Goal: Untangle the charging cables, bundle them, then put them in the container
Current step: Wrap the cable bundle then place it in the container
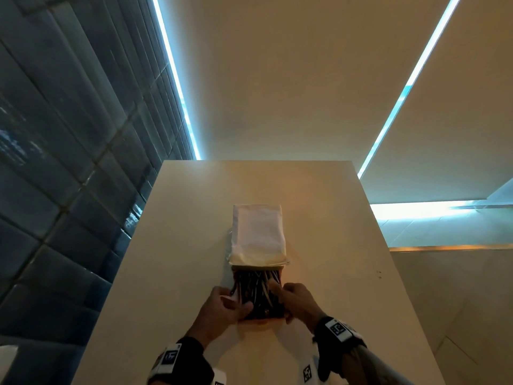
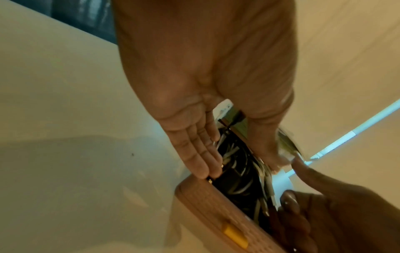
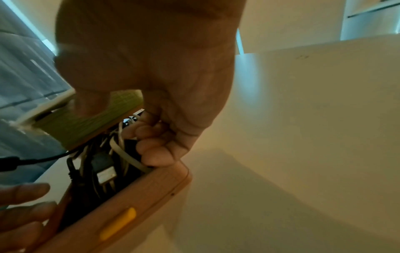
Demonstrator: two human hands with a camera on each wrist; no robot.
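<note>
Head view has the container [image 1: 259, 294] sitting near the 6 o'clock edge of the white table [image 1: 327, 218], lid [image 1: 258, 234] flipped up at the 12 o'clock side, and the cables [image 1: 256, 293] already down inside it, a black and white jumble. My left hand [image 1: 222, 307] is on the 9 o'clock wall, my right hand [image 1: 298, 302] on the 3 o'clock one.

From up there I honestly can't read the fingers. The left wrist cam sorts that out: the fingers [image 2: 201, 154] are straight and flat, pressing along the inside rim, gripping nothing. The right wrist cam shows the right fingers [image 3: 151, 142] curled into the pile, hooked around a flat white lead [image 3: 125, 154].

My worry: one black cable [image 3: 39, 160] trails out over the wall at about 9 o'clock in that view, which the head cam misses completely. If the lid comes down now I'd guess it pinches that one. And if I tug the white lead, the rest could get dragged back out.
</note>
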